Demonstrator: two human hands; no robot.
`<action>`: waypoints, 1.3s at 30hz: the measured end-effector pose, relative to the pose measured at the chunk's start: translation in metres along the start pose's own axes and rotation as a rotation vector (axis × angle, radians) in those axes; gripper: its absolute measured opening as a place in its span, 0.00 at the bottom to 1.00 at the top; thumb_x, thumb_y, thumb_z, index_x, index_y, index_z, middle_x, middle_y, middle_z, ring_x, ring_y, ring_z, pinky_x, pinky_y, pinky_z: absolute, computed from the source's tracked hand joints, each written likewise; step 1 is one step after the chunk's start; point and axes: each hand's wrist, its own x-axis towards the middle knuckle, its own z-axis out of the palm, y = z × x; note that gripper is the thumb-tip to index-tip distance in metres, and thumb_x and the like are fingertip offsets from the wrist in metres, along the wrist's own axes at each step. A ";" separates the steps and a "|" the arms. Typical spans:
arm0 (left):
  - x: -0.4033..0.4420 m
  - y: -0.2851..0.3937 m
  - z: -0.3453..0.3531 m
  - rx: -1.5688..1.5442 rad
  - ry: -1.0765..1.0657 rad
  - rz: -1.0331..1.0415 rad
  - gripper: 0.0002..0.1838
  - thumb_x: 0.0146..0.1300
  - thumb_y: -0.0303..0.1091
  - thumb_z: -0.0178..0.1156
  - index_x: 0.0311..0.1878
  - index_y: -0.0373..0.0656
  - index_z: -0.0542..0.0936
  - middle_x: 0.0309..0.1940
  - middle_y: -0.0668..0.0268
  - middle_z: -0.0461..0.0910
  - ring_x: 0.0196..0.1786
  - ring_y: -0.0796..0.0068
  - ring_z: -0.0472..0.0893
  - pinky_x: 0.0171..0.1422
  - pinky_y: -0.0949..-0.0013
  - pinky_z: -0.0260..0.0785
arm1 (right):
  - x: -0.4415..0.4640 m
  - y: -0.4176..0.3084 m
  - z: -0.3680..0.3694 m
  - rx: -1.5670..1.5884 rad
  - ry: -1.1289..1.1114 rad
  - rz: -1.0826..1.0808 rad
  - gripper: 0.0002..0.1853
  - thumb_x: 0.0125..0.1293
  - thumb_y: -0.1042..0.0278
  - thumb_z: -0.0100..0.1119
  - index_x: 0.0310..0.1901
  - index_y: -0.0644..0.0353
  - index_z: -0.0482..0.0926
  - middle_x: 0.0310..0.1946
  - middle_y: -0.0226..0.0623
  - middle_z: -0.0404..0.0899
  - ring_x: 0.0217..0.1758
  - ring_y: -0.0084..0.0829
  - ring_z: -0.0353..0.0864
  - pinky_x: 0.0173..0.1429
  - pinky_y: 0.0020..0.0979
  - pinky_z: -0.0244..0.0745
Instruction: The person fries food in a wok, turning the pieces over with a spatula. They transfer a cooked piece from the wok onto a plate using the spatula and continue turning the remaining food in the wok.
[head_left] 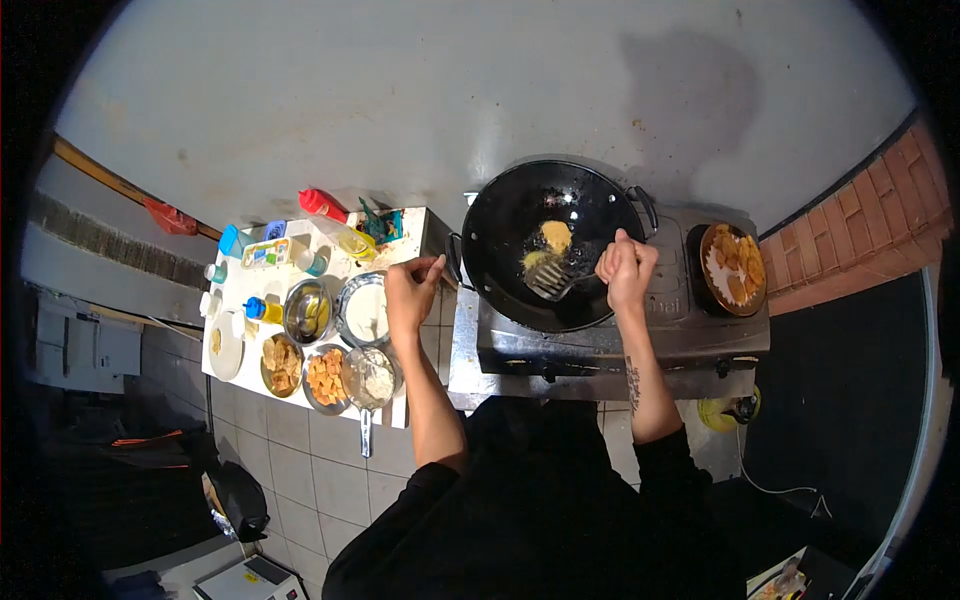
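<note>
Black clothing [530,500] sits closest — the spatula [547,281] extends leftward from the right hand [627,272].

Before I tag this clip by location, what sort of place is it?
Most likely a kitchen, though whether home or commercial I can't tell: a deep round black wok sits on a silver metal stove, beside a white tabletop holding round metal bowls.

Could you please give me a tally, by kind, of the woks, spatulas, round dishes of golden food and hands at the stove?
Woks: 1, the black wok
Spatulas: 1, the slotted spatula in the right hand
Round dishes of golden food: 1, the brown-rimmed dish
Hands: 2, right hand and left hand
Total: 5
</note>
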 end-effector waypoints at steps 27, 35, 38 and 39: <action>0.003 -0.006 0.001 -0.047 0.047 0.100 0.14 0.59 0.37 0.68 0.37 0.32 0.85 0.17 0.61 0.79 0.20 0.79 0.73 0.27 0.69 0.66 | 0.031 -0.058 -0.020 -0.527 -0.405 -0.288 0.21 0.66 0.71 0.53 0.14 0.63 0.64 0.10 0.27 0.59 0.13 0.20 0.54 0.21 0.32 0.47; 0.004 0.000 -0.002 -0.001 -0.048 0.002 0.18 0.59 0.42 0.68 0.39 0.33 0.86 0.31 0.51 0.86 0.32 0.66 0.83 0.43 0.65 0.73 | 0.029 -0.009 -0.033 -0.362 -0.430 -0.233 0.23 0.67 0.71 0.51 0.13 0.65 0.63 0.09 0.30 0.61 0.12 0.22 0.58 0.21 0.30 0.48; 0.004 -0.002 -0.002 -0.004 -0.036 -0.007 0.18 0.59 0.42 0.68 0.39 0.33 0.86 0.29 0.52 0.86 0.31 0.66 0.83 0.42 0.65 0.73 | 0.030 0.000 -0.033 -0.063 -0.327 -0.153 0.25 0.70 0.71 0.48 0.12 0.61 0.61 0.09 0.29 0.60 0.11 0.21 0.56 0.20 0.28 0.47; 0.003 0.000 -0.004 -0.004 -0.034 -0.008 0.18 0.59 0.42 0.68 0.39 0.33 0.86 0.29 0.52 0.86 0.31 0.66 0.83 0.42 0.65 0.73 | 0.030 0.001 -0.033 -0.062 -0.329 -0.154 0.25 0.70 0.71 0.48 0.12 0.61 0.61 0.09 0.29 0.60 0.11 0.21 0.56 0.20 0.28 0.47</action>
